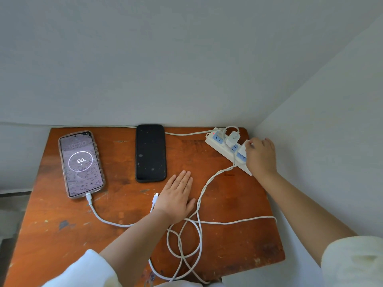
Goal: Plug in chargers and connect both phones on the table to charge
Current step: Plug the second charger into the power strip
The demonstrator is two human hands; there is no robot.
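A phone in a clear case (pixel 81 163) lies at the left of the wooden table (pixel 238 204), its screen lit and showing 90%, with a white cable (pixel 97 212) plugged into its bottom. A black phone (pixel 150 152) lies dark beside it, with no cable in it. A loose cable plug (pixel 155 198) rests just left of my left hand (pixel 176 196), which lies flat and open on the table. My right hand (pixel 261 155) grips a white charger (pixel 244 149) at the power strip (pixel 222 149). Another white charger (pixel 233 138) sits in the strip.
White cables (pixel 186 241) loop in a tangle across the table's front. The strip's own cord (pixel 186 134) runs along the back edge. Walls close in behind and to the right. A red light (pixel 213 133) glows on the strip's far end.
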